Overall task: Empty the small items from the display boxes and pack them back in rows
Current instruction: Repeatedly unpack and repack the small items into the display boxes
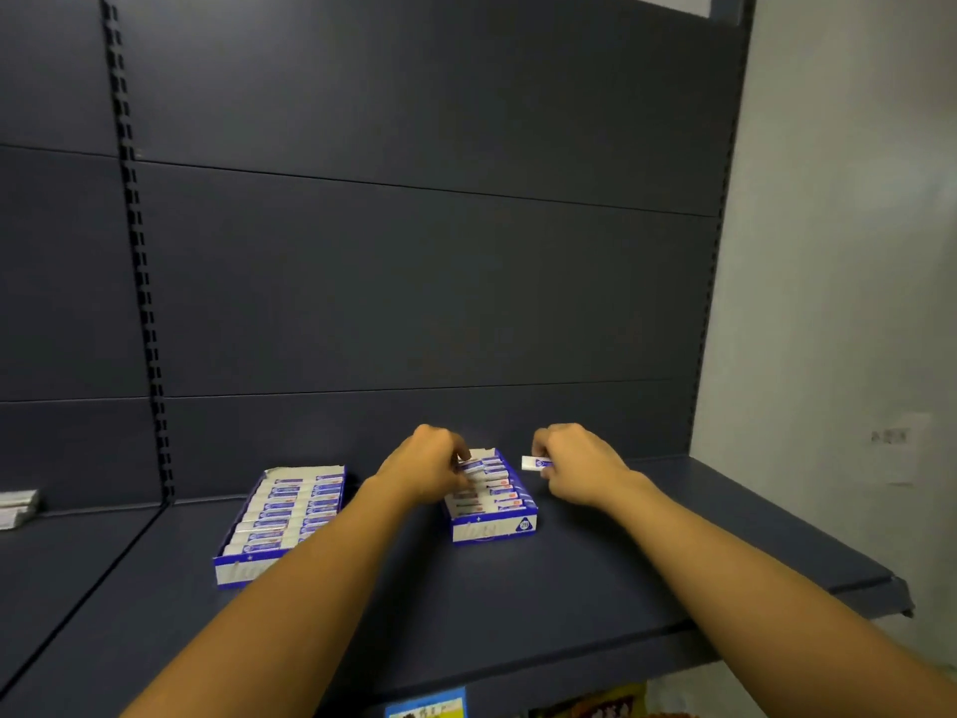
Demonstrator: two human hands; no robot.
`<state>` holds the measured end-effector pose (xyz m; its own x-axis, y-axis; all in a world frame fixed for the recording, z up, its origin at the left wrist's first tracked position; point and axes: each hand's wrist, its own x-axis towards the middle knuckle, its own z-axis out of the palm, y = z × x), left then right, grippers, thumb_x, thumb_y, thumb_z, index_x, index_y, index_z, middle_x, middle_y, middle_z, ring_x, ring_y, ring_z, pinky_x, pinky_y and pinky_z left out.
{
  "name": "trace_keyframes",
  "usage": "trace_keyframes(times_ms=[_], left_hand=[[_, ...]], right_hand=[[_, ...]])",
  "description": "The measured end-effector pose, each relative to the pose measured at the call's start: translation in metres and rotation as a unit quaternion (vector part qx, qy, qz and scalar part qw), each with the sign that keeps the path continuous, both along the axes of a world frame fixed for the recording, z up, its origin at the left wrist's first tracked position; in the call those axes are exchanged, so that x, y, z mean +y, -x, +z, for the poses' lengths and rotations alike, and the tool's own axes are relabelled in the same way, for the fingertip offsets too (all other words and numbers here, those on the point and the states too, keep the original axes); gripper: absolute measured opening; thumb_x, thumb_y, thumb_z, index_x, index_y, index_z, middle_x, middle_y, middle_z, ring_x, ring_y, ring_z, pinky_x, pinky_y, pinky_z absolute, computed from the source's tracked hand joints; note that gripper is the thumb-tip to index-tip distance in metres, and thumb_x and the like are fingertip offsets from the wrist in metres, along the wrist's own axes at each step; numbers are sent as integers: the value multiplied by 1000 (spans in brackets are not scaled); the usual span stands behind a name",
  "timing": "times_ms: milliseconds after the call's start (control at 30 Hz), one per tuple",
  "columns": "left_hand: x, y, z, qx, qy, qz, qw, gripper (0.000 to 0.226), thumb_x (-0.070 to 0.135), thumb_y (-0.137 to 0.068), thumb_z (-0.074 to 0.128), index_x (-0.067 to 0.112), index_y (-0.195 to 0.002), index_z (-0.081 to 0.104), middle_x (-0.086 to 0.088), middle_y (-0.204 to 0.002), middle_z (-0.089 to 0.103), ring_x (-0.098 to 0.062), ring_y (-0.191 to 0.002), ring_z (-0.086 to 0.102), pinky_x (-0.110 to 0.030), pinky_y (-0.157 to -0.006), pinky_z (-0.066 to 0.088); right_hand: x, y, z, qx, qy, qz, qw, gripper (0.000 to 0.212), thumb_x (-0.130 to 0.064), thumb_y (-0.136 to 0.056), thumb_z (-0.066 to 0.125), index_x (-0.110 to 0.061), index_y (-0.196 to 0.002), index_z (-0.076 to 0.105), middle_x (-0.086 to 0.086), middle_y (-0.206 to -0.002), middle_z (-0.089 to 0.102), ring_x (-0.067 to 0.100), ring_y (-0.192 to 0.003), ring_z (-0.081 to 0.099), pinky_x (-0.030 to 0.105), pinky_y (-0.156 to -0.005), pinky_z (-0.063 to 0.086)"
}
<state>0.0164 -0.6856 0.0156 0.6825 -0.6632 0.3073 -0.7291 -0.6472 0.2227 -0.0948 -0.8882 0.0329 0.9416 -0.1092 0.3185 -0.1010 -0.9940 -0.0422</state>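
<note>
Both forearms reach over the shelf point(621, 577) edge: the right hand point(580, 466) pinches one small packet point(536, 463) just beside the right box point(489, 497), while the left hand point(430, 466) has its fingers curled onto the packets already inside. Judging by the rows, the packet should go in flat, in line with its neighbours, the left hand steadying them.

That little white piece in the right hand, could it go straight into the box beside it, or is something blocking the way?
Partly blocked. The right hand pinches an eraser just right of the small box. The left hand reaches into that box, its fingers covering the back rows. The near rows look already full, so a free slot cannot be seen.
</note>
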Motion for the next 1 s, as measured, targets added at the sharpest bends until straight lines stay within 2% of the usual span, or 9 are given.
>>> trace_keyframes(times_ms=[167, 267, 400, 633, 833, 1000], left_hand=[[-4, -6, -7, 3, 36, 31, 999, 26, 25, -87, 73, 19, -113, 70, 3, -105, 68, -8, -84, 61, -18, -68, 49], [-3, -10, -13, -6, 27, 51, 998, 30, 25, -88, 73, 19, -117, 70, 2, -110, 67, -10, -89, 62, -27, -77, 57], [-2, -12, -19, -25, 19, 65, 997, 32, 25, -88, 72, 19, -120, 70, 1, -114, 67, -13, -92, 63, -35, -82, 59], [-10, -14, -25, -57, 5, 33, 998, 33, 24, -91, 67, 19, -123, 70, 2, -116, 66, -15, -103, 61, -34, -85, 54], [-16, -25, -33, -63, 0, 21, 998, 34, 25, -91, 68, 20, -125, 69, 2, -118, 66, -14, -105, 59, -34, -90, 53], [-13, -34, -42, -53, 12, 25, 998, 33, 24, -90, 69, 20, -123, 70, 3, -115, 67, -9, -98, 57, -29, -86, 52]], right_hand=[[-7, -35, -9, -21, -71, 51, 996, 20, -18, -88, 70, -27, -105, 63, -9, -104, 58, 9, -88, 57, 28, -75, 54], [-7, -53, -16, -36, -106, 84, 990, 20, -18, -87, 73, -28, -102, 66, -12, -102, 58, 7, -88, 58, 28, -75, 55], [-5, -72, -30, -72, -160, 114, 978, 19, -15, -85, 75, -27, -97, 67, -12, -98, 59, 7, -87, 59, 28, -75, 55], [-18, -95, -58, -116, -221, 142, 958, 21, -8, -84, 76, -23, -98, 70, -12, -94, 61, 2, -82, 57, 10, -65, 40], [-26, -106, -63, -115, -202, 164, 959, 23, -10, -82, 78, -23, -100, 70, -15, -91, 59, 0, -81, 56, 10, -65, 38], [-32, -107, -68, -96, -177, 140, 969, 23, -17, -85, 77, -25, -105, 66, -13, -100, 59, 4, -87, 58, 18, -69, 47]])
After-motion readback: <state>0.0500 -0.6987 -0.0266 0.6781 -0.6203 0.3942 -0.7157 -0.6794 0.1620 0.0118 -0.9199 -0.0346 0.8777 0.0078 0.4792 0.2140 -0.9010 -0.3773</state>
